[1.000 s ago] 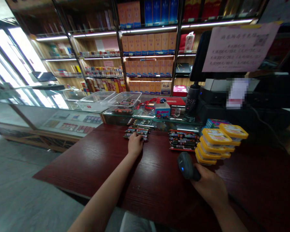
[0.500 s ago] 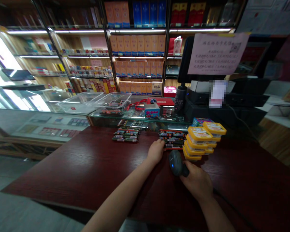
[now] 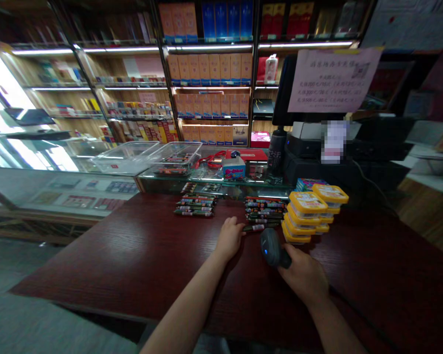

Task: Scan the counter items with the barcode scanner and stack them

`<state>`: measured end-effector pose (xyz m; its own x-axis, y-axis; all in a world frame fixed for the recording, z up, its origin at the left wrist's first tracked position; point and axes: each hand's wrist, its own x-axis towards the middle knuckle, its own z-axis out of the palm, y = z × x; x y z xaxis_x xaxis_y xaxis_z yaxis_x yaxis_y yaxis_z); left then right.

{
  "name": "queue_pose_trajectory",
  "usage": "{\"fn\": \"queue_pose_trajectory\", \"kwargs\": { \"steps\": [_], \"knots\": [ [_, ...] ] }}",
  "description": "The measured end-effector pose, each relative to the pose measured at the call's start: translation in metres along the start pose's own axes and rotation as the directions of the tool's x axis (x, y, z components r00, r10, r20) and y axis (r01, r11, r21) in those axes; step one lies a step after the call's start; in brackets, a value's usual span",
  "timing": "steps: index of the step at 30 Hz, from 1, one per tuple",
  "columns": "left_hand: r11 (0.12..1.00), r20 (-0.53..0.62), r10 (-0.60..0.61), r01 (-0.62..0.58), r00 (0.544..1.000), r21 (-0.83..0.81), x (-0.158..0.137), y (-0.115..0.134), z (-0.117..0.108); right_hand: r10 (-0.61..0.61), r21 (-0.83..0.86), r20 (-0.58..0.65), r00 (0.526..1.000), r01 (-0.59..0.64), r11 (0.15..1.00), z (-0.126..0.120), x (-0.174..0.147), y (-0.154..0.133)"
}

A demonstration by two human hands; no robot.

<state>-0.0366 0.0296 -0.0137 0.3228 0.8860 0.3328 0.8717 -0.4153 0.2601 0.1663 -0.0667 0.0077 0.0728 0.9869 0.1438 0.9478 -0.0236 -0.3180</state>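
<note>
My left hand (image 3: pixel 230 238) is closed on the end of a dark pen (image 3: pixel 256 227) with a pale label, which lies low over the counter in front of the right-hand row of pens (image 3: pixel 265 209). In my right hand (image 3: pixel 305 275) is a black barcode scanner (image 3: pixel 271 247), its blue light on and its head beside the pen's far end. A second group of similar pens (image 3: pixel 195 203) lies to the left. Stacked to the right of the right-hand row are several clear tubs with yellow lids (image 3: pixel 308 201).
The dark red wooden counter (image 3: pixel 107 250) meets a glass shelf at the back, with clear trays (image 3: pixel 179 157) and a small blue-pink box (image 3: pixel 233 168). A monitor with a paper sign (image 3: pixel 332 81) stands back right. The scanner's cable (image 3: pixel 354 307) trails right.
My left hand has drawn back and left from the row, and one pen now lies apart from it in the fingers. The scanner has barely moved.
</note>
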Motion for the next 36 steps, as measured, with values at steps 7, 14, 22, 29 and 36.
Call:
{"fn": "queue_pose_trajectory", "kwargs": {
  "steps": [7,14,22,29,36],
  "knots": [
    [0.985,-0.291,-0.101,0.054,0.951,-0.167,-0.011,-0.016,-0.009,0.007,0.183,-0.067,0.998,0.005,0.983,0.002,0.004,0.009],
    [0.953,-0.39,-0.264,0.176,0.882,-0.247,-0.01,-0.021,-0.002,-0.047,0.655,-0.146,0.988,0.132,0.744,-0.006,0.0,-0.007],
    [0.946,-0.365,-0.299,0.222,0.882,-0.238,-0.008,-0.023,-0.002,-0.091,0.685,-0.106,0.99,0.14,0.715,-0.006,-0.003,-0.008],
    [0.954,-0.346,-0.288,0.234,0.893,-0.188,-0.01,-0.02,-0.005,-0.146,0.42,-0.172,0.974,0.207,0.884,-0.002,0.001,0.002],
    [0.975,-0.203,-0.221,0.216,0.954,-0.049,0.0,-0.037,-0.026,-0.216,-0.066,-0.222,0.951,0.207,0.976,0.019,0.002,0.016]
  ]
}}
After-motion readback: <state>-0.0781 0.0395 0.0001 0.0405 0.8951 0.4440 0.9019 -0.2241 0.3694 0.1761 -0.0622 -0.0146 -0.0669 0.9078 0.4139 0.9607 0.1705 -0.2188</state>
